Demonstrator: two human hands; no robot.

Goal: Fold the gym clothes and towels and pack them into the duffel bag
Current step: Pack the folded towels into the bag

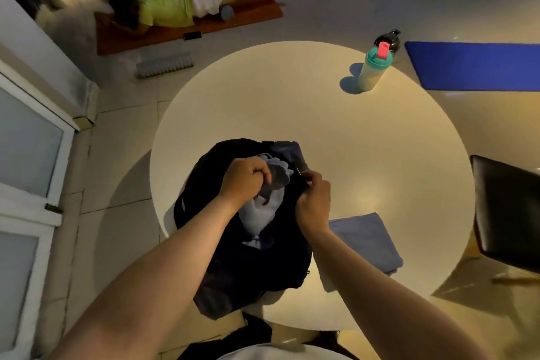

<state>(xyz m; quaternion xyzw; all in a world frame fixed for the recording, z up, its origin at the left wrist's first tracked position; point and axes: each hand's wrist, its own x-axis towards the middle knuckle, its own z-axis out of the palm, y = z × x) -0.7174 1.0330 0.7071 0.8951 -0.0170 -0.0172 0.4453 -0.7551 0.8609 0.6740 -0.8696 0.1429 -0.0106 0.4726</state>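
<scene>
Packing: L hand (244, 180) was in the mouth of the duffel bag (201, 172), fingers curled tight round a grey garment (277, 177).
L hand state: clamped on the garment, knuckles up, cloth bunched under the fingers.
R hand (314, 199): fingers drawn together, pinching the bag's opening edge at its 3 o'clock side. Couldn't tell if it held a zip pull or just the rim.
Garment: crumpled, not flat. It sat partly inside the opening, w/ a paler fold running toward 6 o'clock between both wrists.
Bag: black, soft, lay at approx 7 o'clock on the round white table (321, 131), its near end overhanging the table edge.
Folded towel (368, 240): blue-grey, flat, at 5 o'clock on the table, just beside the bag and partly under the R forearm.
White item (327, 280): stuck out from under the towel's near corner. Couldn't tell what it was.
Shaker bottle (371, 70): upright at 1 o'clock near the table rim, teal lid, red cap.
Dark bottle (390, 38): just behind the shaker, off the table.
Blue mat (473, 66): on the floor at 2 o'clock.
Chair (508, 213): black seat at 3 o'clock, close to the table.
Floor at 11 o'clock: a person (169, 6) lay on an orange mat (251, 13), a phone (192, 35) beside it.
Door (29, 140): white frame w/ frosted panes at 9 o'clock.
</scene>
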